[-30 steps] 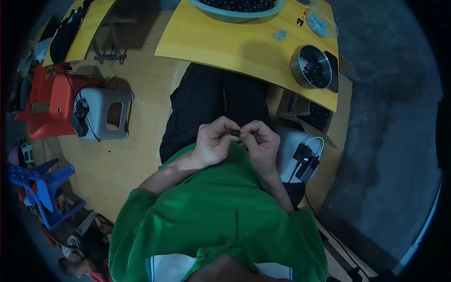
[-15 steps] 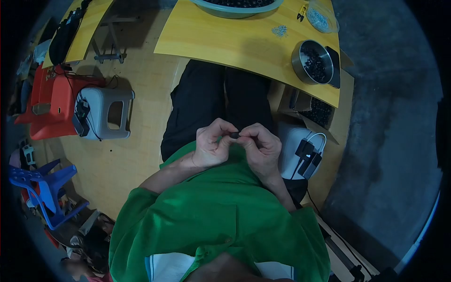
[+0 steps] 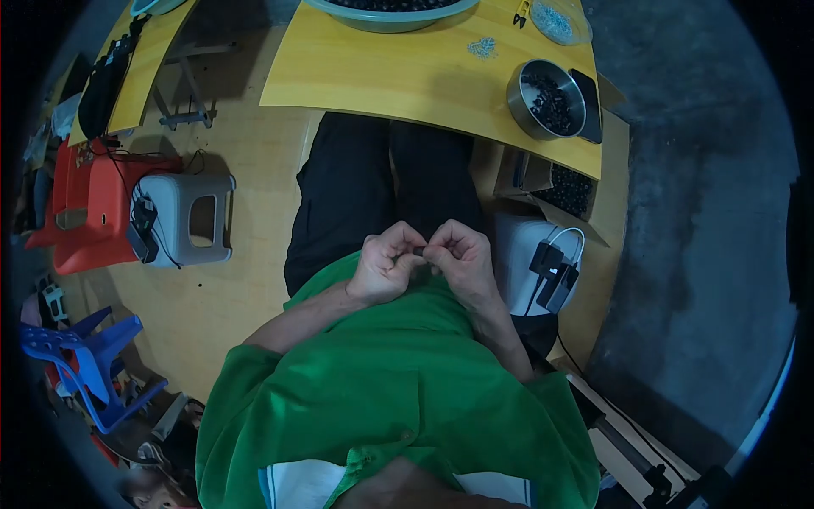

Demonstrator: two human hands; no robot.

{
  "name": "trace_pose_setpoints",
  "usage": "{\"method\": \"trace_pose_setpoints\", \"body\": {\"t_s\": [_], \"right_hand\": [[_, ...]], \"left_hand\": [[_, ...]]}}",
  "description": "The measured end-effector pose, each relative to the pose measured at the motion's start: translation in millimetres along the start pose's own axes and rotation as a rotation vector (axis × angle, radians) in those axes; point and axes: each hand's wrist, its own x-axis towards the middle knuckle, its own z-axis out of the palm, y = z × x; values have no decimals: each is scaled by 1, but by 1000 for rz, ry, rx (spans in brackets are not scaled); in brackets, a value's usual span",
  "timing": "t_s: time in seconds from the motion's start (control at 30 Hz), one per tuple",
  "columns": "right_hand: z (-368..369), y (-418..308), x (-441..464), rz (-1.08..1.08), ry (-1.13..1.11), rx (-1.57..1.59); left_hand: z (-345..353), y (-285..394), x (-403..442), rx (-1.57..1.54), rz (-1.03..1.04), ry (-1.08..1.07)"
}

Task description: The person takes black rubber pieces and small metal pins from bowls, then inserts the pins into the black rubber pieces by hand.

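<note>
Over my lap, my left hand (image 3: 384, 265) and my right hand (image 3: 464, 261) meet at the fingertips, both closed in a pinch. Between them is a small dark round piece (image 3: 419, 251), largely covered by the fingers, so its exact kind cannot be made out. On the yellow table (image 3: 365, 76) ahead stands a metal bowl (image 3: 516, 109) with small black pieces (image 3: 551, 106) in it. A small heap of tiny pale bits (image 3: 482, 47) lies beyond the bowl, to its left.
A light-blue basin (image 3: 398, 24) of dark pieces, a clear dish (image 3: 558, 24) and yellow-handled snips (image 3: 521, 12) sit farther back. A black phone-like slab (image 3: 587, 106) lies beside the bowl. Under the table is a carton (image 3: 530, 188); chargers (image 3: 555, 276) rest on a stool at right.
The right fingers have turned and closed more over the dark piece, which shows less now. The table and bowl have shifted slightly left and up in view.
</note>
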Motion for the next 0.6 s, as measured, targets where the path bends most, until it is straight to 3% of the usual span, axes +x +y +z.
{"method": "trace_pose_setpoints", "body": {"t_s": [0.2,0.27,0.37,0.6], "right_hand": [[4,6,-11,46,16,276],[5,6,-12,44,25,303],[5,5,-14,48,23,255],[8,18,-23,43,-136,275]], "left_hand": [[1,11,0,-87,-72,42],[-5,4,4,316,284,35],[-4,10,11,399,446,127],[-3,-1,6,212,374,14]]}}
